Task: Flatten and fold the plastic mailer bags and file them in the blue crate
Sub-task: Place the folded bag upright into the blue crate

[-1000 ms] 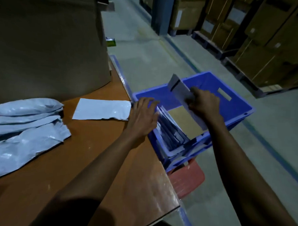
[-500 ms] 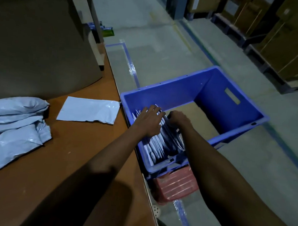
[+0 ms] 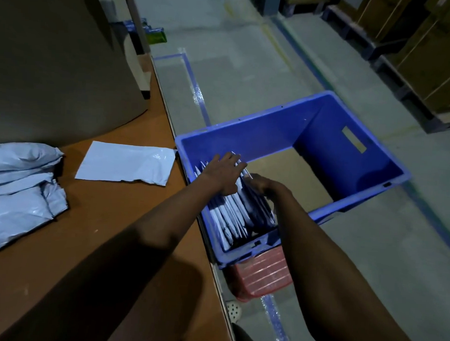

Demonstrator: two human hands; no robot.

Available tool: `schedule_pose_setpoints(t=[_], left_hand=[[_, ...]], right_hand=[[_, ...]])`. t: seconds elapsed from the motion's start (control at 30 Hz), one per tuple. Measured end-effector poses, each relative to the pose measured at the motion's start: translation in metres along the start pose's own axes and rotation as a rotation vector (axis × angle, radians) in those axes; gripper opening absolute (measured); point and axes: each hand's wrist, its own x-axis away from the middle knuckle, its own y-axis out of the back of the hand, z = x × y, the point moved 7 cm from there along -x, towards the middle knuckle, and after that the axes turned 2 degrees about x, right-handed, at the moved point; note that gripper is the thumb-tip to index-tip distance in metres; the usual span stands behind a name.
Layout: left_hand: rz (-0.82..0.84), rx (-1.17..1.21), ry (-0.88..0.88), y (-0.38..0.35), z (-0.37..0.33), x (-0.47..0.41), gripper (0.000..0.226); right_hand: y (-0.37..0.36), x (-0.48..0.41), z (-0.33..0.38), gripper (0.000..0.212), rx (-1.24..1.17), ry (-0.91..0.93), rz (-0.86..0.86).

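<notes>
Head view, facing down, near blue crate [image 3: 259,138]

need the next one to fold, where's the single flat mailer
Head view: the flat mailer lies on the table, just left of the blue crate, right of the puffy pile.

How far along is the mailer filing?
Done: a row of folded mailers stands on edge at the near end of the blue crate. In hand: the left hand rests flat on the row; the right hand reaches in beside it, fingers hidden. Left: one flattened mailer and a pile of puffy mailers on the table.
</notes>
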Motion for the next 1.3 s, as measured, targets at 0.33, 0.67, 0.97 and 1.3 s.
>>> schedule_pose_setpoints(t=[0.33,0.67,0.97,1.3], left_hand=[[-0.342,0.173,-0.017,0.041,0.026,0.050,0.048],[-0.895,0.362,0.479,-0.009,0.151,0.243,0.033],[-0.753,0.360,0.574,-0.046,0.224,0.258,0.056],[-0.891,0.395,0.485,-0.045,0.184,0.345,0.043]], right_hand=[[0.052,0.071,0.041,0.041,-0.077,0.245,-0.716],[-0.077,0.150,0.190,0.022,-0.007,0.914,-0.917],[-0.159,0.041,0.255,0.059,0.607,0.665,-0.630],[-0.195,0.117,0.245,0.036,0.487,0.791,-0.752]])
